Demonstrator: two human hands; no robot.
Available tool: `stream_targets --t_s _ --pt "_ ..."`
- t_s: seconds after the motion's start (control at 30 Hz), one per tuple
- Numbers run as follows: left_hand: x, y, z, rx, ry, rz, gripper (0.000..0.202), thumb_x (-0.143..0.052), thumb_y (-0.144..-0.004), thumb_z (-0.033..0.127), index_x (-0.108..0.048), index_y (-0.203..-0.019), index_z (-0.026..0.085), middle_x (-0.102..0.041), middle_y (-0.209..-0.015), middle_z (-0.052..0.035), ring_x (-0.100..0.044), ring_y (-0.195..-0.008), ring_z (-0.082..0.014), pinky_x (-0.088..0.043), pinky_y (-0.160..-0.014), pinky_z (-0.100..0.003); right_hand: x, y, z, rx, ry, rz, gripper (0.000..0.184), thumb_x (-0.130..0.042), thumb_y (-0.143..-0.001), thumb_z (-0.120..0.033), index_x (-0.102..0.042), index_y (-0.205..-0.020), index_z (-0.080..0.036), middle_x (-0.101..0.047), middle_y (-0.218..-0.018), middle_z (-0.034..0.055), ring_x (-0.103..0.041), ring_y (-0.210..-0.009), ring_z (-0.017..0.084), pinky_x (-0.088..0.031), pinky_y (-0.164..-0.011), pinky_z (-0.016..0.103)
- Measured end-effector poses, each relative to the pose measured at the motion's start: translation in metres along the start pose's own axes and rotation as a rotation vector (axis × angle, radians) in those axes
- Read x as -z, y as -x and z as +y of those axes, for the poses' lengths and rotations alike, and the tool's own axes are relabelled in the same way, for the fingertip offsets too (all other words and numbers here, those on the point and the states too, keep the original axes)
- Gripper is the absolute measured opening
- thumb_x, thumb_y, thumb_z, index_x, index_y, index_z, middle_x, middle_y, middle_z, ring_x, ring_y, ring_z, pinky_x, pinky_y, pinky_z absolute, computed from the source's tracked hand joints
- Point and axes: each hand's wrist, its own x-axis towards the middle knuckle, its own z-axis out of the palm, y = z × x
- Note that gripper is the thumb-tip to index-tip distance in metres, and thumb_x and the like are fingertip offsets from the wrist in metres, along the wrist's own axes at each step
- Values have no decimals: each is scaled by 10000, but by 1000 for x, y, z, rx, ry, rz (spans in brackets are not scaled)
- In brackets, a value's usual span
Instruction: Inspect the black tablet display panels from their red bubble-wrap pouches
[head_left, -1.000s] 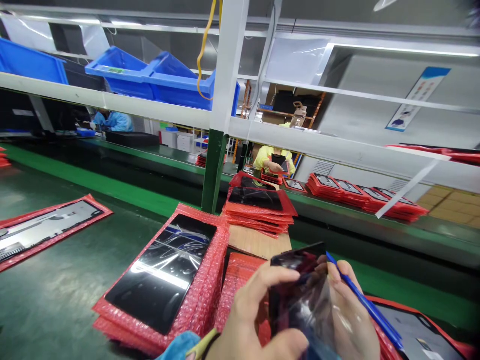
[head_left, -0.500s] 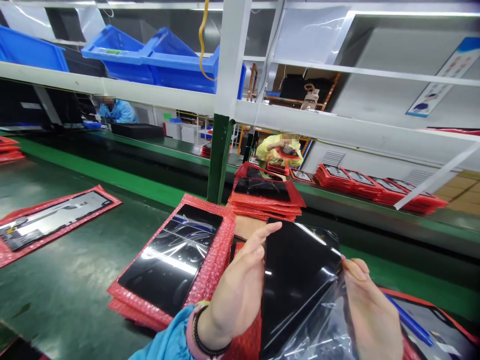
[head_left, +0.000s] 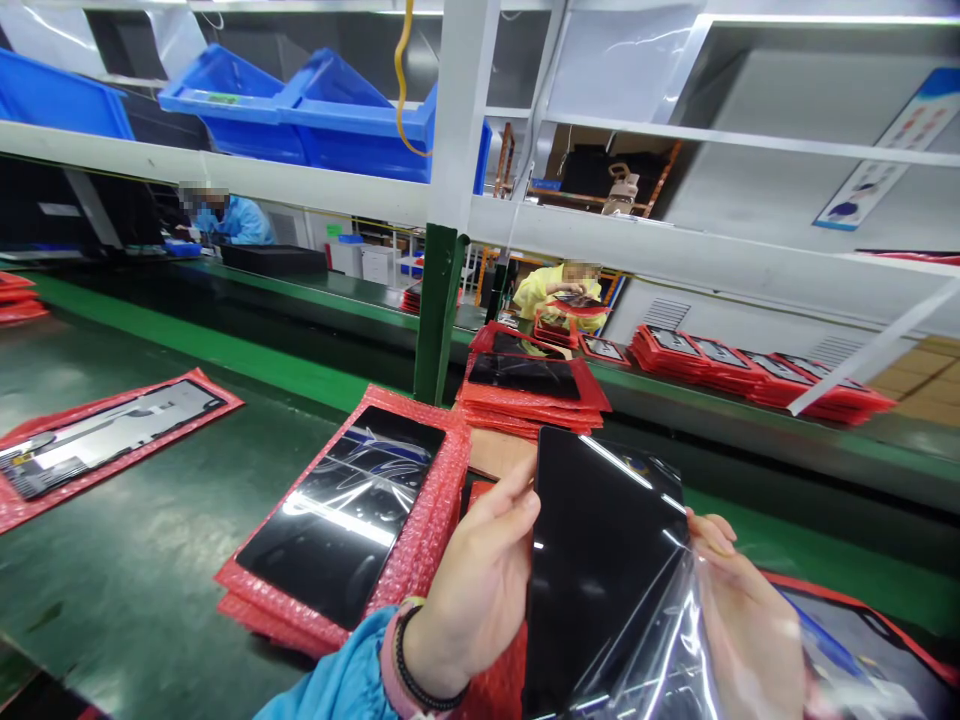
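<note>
I hold a black glass panel (head_left: 592, 560) upright in front of me. My left hand (head_left: 480, 590) grips its left edge, fingers closed along the side. A clear plastic film (head_left: 667, 640) is partly lifted off the panel's lower right, and my right hand (head_left: 750, 620) holds it with fingers pinched. A blue pen (head_left: 825, 640) lies behind that hand, seen through the film. To the left, a pile of red bubble-wrap sheets (head_left: 420, 520) carries another black panel (head_left: 345, 510).
A second pile of red bubble wrap with panels (head_left: 532, 390) sits behind, by a green post (head_left: 439, 310). One wrapped panel (head_left: 105, 440) lies on the green belt at left. More red stacks (head_left: 757, 380) line the far bench, where a person in yellow (head_left: 559, 290) works. Blue bins (head_left: 315, 110) stand overhead.
The panel has gone from a low, tilted hold to standing upright and higher. My left hand has shifted to its left edge. The film has come further away on the right.
</note>
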Motion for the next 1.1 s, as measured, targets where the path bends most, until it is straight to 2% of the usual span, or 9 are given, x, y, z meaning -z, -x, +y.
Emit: stream_targets --t_s 0.1,0.23,0.33,0.53,0.77,0.93,1.0,1.1 --pt "-1 -1 0 14 0 3 306 -609 -862 118 -738 -1131 187 -728 -1198 -62 -506 -1323 -246 -245 -1191 -393 3 -3 2 -169 -68 92 342 -735 -476 -84 -569 -743 -219 -646 -813 -33 -659 -710 103 -564 -612 170" --pt "-1 -4 0 31 12 24 242 -651 -825 122 -772 -1028 173 -749 -1128 -59 -537 -1284 -252 -281 -1171 -394 19 -13 9 -219 -89 79 378 -701 -475 -85 -523 -771 -238 -642 -853 -33 -670 -799 109 -574 -751 188" --pt "0 -8 1 58 65 27 224 -681 -772 73 -787 -938 179 -752 -1097 -48 -551 -1262 -250 -318 -1149 -385 24 -19 14 -193 -67 93 371 -670 -467 -77 -538 -781 -223 -609 -825 -30 -670 -838 116 -567 -830 197" --pt "2 -11 -1 75 84 72 205 -669 -784 60 -780 -919 167 -751 -1053 -59 -613 -1168 -238 -402 -1083 -367 7 -15 9 -207 -112 217 334 -605 -404 -20 -559 -683 -198 -606 -771 -15 -673 -813 108 -571 -671 114" --pt "2 -10 -1 81 65 75 209 -695 -763 75 -771 -937 162 -750 -1036 -62 -634 -1128 -239 -437 -1047 -358 1 -11 5 -281 -140 254 317 -538 -452 3 -576 -703 -187 -628 -754 -1 -669 -755 111 -572 -601 140" --pt "1 -9 -1 83 105 61 191 -678 -772 50 -787 -859 180 -761 -1033 -50 -613 -1178 -235 -389 -1095 -364 3 -12 5 -223 -125 229 302 -525 -507 -6 -583 -730 -202 -621 -732 -27 -665 -765 91 -568 -690 128" --pt "1 -8 -1 75 91 44 230 -684 -764 45 -791 -910 186 -763 -1054 -49 -594 -1210 -236 -358 -1120 -359 3 -9 4 -208 -150 212 292 -541 -505 -17 -569 -719 -213 -614 -718 -29 -665 -808 100 -566 -742 140" --pt "1 -6 -1 41 24 23 260 -677 -803 98 -778 -1025 190 -759 -1098 -55 -572 -1245 -239 -325 -1144 -357 3 -3 3 -151 -121 230 331 -609 -497 -54 -608 -786 -214 -681 -847 12 -660 -926 147 -563 -780 185"
